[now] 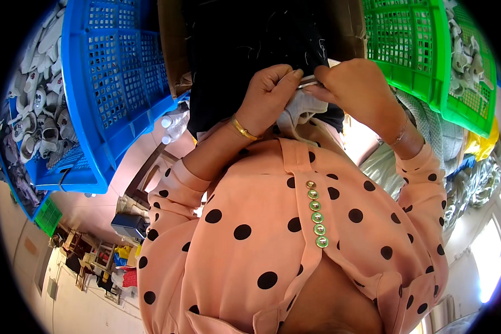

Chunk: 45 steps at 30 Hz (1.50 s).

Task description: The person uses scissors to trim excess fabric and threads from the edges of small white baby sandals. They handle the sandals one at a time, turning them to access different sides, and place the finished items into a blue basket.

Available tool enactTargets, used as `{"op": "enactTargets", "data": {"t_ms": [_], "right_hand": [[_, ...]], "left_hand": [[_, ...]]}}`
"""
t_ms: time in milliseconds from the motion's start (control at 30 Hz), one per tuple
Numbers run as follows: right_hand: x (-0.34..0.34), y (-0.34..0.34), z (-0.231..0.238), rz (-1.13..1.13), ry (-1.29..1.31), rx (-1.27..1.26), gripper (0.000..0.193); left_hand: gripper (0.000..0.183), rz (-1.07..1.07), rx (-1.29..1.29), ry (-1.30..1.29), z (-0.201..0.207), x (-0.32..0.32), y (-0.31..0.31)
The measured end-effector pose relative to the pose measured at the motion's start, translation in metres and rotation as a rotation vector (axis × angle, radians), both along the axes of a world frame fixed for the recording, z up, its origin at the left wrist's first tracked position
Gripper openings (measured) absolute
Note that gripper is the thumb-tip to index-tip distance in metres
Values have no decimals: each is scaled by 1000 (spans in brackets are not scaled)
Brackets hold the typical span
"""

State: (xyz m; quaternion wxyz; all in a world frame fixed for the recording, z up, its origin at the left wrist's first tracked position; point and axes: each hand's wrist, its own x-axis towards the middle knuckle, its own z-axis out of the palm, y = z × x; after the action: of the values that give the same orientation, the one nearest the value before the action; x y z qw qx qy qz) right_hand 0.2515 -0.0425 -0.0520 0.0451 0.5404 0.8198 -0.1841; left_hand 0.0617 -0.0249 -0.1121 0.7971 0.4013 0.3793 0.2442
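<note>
Close in front of my torso, both hands meet over my dark-clothed lap. My left hand (267, 97), with a gold bangle at its wrist, is closed, thumb and forefinger pinching the edge of a pale grey fabric piece (302, 106). My right hand (362, 92) is closed on the other side of the same piece, its fingertips at a thin white edge between the two hands. The rest of the piece hangs crumpled below my fingers, so its full shape is hidden. White thread bits lie on the dark cloth (256, 44).
A blue plastic crate (117, 114) stands at my left, beside many pale shoe-like pieces (42, 114). At my right is a green crate (445, 72) with more pale pieces. Brown cardboard (175, 50) edges my lap. Clear bottles (175, 125) stand below the blue crate.
</note>
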Motion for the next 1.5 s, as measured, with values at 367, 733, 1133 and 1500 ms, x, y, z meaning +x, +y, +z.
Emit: {"op": "enactTargets", "data": {"t_ms": [367, 733, 1133, 1500], "right_hand": [[-2, -5, -42, -197, 12, 189, 44], [-8, -8, -36, -506, 649, 46, 42], [-33, -36, -39, -564, 1166, -511, 28], [-25, -35, -1, -173, 527, 164, 41]], "left_hand": [[53, -273, 1230, 769, 29, -63, 9], [16, 87, 795, 324, 5, -57, 11], [21, -170, 149, 206, 31, -63, 8], [27, -95, -92, 158, 46, -66, 13]]}}
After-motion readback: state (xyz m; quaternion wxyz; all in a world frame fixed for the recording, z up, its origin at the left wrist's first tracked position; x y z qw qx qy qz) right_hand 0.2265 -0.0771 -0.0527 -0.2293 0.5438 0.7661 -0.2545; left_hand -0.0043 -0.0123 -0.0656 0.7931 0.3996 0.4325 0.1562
